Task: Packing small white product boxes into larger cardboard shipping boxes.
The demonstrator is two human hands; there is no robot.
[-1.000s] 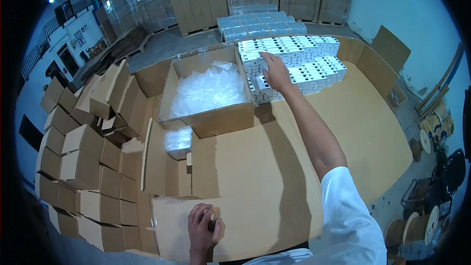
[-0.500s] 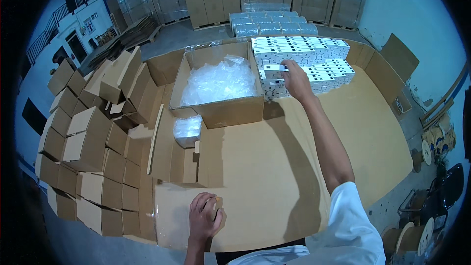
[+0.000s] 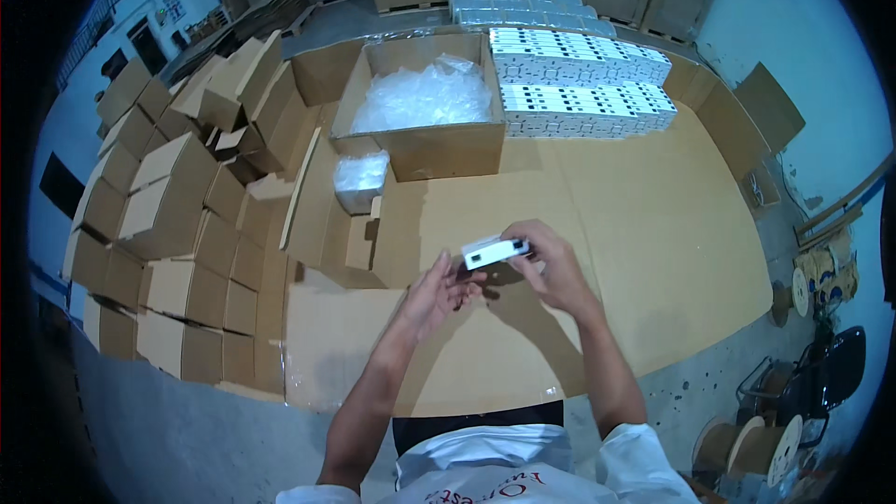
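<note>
— What are our hands doing?
— Our right hand [image 3: 553,266] is gripping a small white box [image 3: 496,251] above the cardboard-covered desk [image 3: 616,224]; our left hand [image 3: 437,291] is hovering open just beside it.

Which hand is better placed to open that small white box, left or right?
Likely the left. The right hand already grips the small white box by its right end, so it is occupied. The left hand is open and empty, fingertips just below the box's free left end.

The person wears a white short-sleeved shirt [image 3: 485,462] with red lettering across the chest; both forearms are uncovered, and both hands [image 3: 434,294] are without gloves.
</note>
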